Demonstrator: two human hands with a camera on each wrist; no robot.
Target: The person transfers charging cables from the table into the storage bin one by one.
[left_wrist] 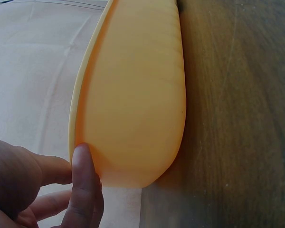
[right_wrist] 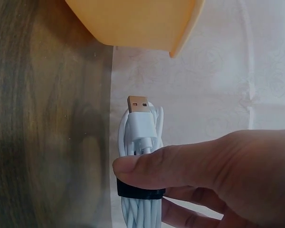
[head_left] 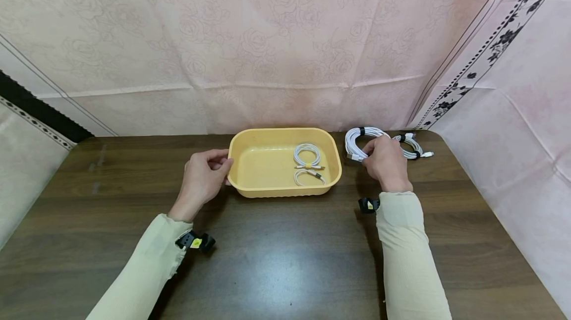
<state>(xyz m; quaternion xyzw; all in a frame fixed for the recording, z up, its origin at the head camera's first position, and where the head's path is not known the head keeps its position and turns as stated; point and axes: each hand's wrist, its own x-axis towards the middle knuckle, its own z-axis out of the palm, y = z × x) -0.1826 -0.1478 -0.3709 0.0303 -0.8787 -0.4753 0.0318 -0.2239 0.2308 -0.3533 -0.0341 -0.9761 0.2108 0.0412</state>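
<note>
A yellow plastic tray [head_left: 263,192] sits on the table, and my left hand [head_left: 202,176] pinches its left rim between thumb and fingers. In the left wrist view the fingertips [left_wrist: 83,164] press the tray's outer wall [left_wrist: 133,95]. My right hand [head_left: 389,164] grips a large coiled white USB cable [head_left: 354,141] just right of the tray. In the right wrist view the thumb lies across the coil beside a black strap [right_wrist: 140,192], with the USB plug [right_wrist: 141,121] pointing toward the tray. Inside the tray's right side lie two small coiled cables, one [head_left: 307,155] behind the other [head_left: 308,177].
Another coiled white cable [head_left: 415,146] with black straps lies right of my right hand. A pale floral cloth [head_left: 276,62] hangs behind the table's back edge. Dark wooden tabletop [head_left: 276,260] extends in front of the tray and to both sides.
</note>
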